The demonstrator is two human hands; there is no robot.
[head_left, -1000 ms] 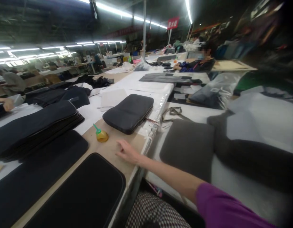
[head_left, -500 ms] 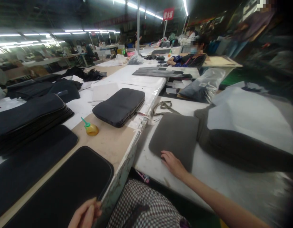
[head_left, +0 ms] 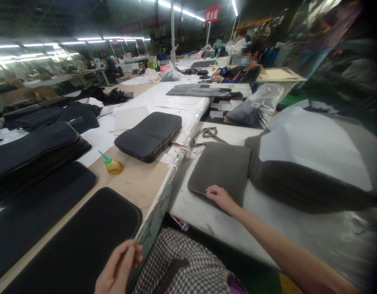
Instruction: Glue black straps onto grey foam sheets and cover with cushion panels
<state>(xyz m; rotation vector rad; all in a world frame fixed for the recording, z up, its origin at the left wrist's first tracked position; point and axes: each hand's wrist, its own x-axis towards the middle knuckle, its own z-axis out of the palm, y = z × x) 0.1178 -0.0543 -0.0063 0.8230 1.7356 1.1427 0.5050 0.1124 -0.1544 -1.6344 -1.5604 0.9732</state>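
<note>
My right hand (head_left: 220, 197) reaches across the gap onto the white table (head_left: 191, 206). Its fingers lie flat on the near edge of a grey felt pad (head_left: 220, 165), and the hand is open. My left hand (head_left: 118, 265) is low in view, next to the near corner of a black edged mat (head_left: 84, 241) on the brown table (head_left: 136, 183). Its thumb and fingers are pressed together. I cannot make out whether anything is between them. My checked trousers (head_left: 182, 265) show below.
A yellow bottle with a green nozzle (head_left: 112, 165) stands on the brown table. Behind it lies a stack of black pads (head_left: 148, 136), with black mat stacks (head_left: 32, 149) to the left. A dark cushion (head_left: 298, 183), a strap (head_left: 205, 134) and a plastic bag (head_left: 256, 108) lie to the right. A person (head_left: 242, 71) sits far back.
My right hand left the brown table and moved right onto the grey pad's edge. My left hand came into view at the bottom and rose slightly.
</note>
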